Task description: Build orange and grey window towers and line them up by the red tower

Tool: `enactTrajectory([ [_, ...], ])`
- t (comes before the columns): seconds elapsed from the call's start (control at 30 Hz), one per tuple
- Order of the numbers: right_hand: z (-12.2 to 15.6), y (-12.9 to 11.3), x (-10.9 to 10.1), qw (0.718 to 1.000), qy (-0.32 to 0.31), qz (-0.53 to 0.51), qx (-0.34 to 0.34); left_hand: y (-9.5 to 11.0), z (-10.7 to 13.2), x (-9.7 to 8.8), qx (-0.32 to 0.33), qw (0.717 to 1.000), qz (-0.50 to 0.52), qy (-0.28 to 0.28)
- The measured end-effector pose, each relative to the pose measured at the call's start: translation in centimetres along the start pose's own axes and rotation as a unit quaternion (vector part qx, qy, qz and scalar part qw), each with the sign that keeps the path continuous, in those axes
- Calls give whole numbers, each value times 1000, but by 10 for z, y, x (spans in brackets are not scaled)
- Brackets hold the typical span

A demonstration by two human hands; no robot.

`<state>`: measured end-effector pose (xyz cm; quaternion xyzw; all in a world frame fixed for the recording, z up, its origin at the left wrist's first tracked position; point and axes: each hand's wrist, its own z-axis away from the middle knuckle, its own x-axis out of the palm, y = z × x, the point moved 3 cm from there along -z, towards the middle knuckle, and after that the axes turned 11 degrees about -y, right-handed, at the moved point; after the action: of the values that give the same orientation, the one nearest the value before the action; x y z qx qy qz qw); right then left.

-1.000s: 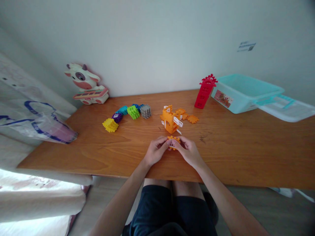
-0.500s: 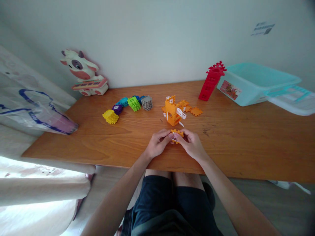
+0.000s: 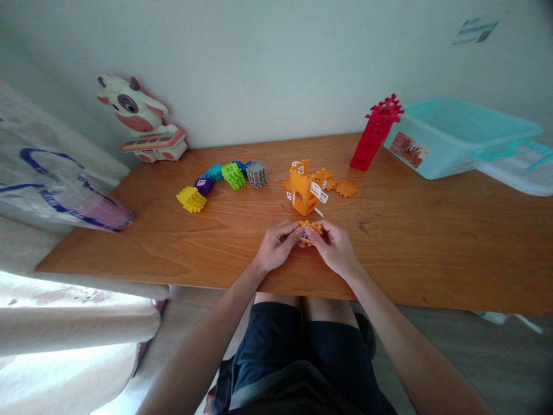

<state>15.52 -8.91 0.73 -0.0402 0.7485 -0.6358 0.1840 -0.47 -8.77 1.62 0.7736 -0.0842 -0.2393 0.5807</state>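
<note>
Near the table's front edge I hold an orange building piece (image 3: 311, 225) with a white window insert between both hands. My left hand (image 3: 279, 245) pinches its left side, thumb on the face. From the right, my right hand (image 3: 336, 246) grips it the same way, and the fingertips behind it are partly hidden. Just beyond my hands stands an orange block tower (image 3: 302, 193) with white window pieces sticking out. Flat orange pieces (image 3: 345, 189) lie behind it to the right.
Stacks of interlocking pieces in several colours, among them a yellow stack (image 3: 192, 199) and a grey stack (image 3: 257, 174), sit left of centre. A red tower (image 3: 374, 135) leans by a teal bin (image 3: 458, 132). A cow toy (image 3: 142, 121) and a plastic bag (image 3: 82, 202) are at left.
The camera view has tilted slightly, so the scene sits a little higher. Both hands keep hold of the orange piece, with at most a small shift of the fingers.
</note>
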Motion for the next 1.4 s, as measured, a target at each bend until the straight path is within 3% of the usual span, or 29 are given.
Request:
enactTrajectory([
  [0.2,-1,4,2,999,-22,-30,6,-5,-2,1,-54,991,121,-3],
  [0.43,-4,-6,-5,997,-19,-70,-9,-19,-4,3,-61,973,221,20],
  [0.7,-2,-6,-9,996,-31,-71,-33,-14,-5,1,-88,923,373,38],
  [0.8,-2,-1,-5,996,-17,-78,-26,-15,-6,1,-96,923,370,36],
  [1.03,0,4,-4,991,117,-17,-68,-22,-4,1,-86,958,256,98],
  [1.23,2,-3,-4,994,80,60,-51,-14,-3,0,-72,981,134,123],
  [1.4,1,-4,-4,993,70,89,-43,-7,0,3,-67,992,75,76],
])
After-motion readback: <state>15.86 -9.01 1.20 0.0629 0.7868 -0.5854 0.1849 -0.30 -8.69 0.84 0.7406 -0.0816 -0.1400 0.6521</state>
